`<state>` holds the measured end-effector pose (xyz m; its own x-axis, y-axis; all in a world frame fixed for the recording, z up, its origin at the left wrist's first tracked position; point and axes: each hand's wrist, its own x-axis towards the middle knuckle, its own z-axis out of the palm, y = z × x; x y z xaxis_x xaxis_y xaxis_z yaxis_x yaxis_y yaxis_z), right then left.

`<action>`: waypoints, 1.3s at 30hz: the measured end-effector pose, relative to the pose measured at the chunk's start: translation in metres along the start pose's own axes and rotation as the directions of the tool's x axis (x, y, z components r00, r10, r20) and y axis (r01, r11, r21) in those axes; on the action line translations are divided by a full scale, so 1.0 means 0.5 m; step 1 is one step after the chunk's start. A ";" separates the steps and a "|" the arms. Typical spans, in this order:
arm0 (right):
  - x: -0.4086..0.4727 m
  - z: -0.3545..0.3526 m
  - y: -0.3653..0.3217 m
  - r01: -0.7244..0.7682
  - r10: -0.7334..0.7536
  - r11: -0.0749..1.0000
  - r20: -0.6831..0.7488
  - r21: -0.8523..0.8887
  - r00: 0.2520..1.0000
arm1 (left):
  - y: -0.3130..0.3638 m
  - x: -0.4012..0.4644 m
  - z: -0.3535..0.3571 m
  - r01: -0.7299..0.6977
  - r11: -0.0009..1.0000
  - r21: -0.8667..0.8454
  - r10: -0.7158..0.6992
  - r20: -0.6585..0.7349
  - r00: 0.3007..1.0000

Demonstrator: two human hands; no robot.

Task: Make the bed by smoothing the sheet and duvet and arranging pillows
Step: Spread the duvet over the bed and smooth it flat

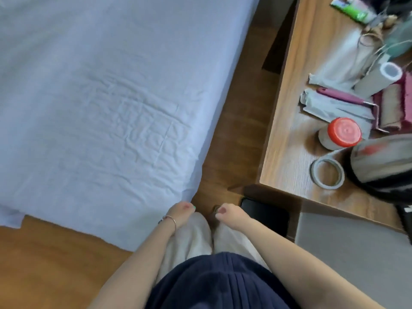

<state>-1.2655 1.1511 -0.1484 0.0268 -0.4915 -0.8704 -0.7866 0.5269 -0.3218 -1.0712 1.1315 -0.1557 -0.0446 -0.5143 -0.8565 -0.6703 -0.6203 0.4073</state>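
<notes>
I see the sheet (100, 97) spread over the bed, filling the left and far side. To its right, across a strip of floor (240, 121), stands a desk (287, 130). On the desk, a tape roll (327, 173) lies nearest, a jar (340, 133) just behind it.

You have one sheet (100, 97) on one bed, far left. Near you, count two hands: left hand (181, 211), right hand (230, 214), and one bracelet (170, 220). On the right, one desk (287, 139) bears one jar (340, 133), one tape roll (327, 173), one paint roller (347, 98).
</notes>
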 end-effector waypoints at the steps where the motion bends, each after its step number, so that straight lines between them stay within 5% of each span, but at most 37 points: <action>1: 0.013 -0.016 -0.015 0.010 -0.010 1.000 -0.008 -0.010 1.000 | 0.007 -0.004 -0.004 -0.001 0.998 -0.067 -0.002 -0.042 0.999; 16: 0.192 -0.217 -0.340 0.246 -0.219 0.931 0.127 -0.271 0.967 | 0.044 0.029 -0.231 0.052 0.954 -0.296 -0.132 -0.256 0.958; 26: 0.353 -0.437 -0.519 0.328 -0.302 0.832 0.131 -0.446 0.944 | 0.270 0.178 -0.401 -0.003 0.866 -0.501 -0.208 -0.366 0.907; 33: 0.499 -0.738 -0.618 0.373 -0.219 0.751 0.328 -0.545 0.919 | 0.514 0.349 -0.427 0.119 0.773 -0.623 -0.332 -0.238 0.913; 39: 0.583 -0.992 -0.669 0.293 -0.176 0.685 0.238 -0.667 0.955 | 0.686 0.435 -0.455 0.121 0.686 -0.717 -0.304 -0.132 0.943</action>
<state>-1.3003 0.4878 -0.1097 0.3109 -0.3968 -0.8636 -0.9426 -0.2455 -0.2266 -1.1425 0.6721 -0.1303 0.2595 -0.3743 -0.8903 0.0659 -0.9128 0.4030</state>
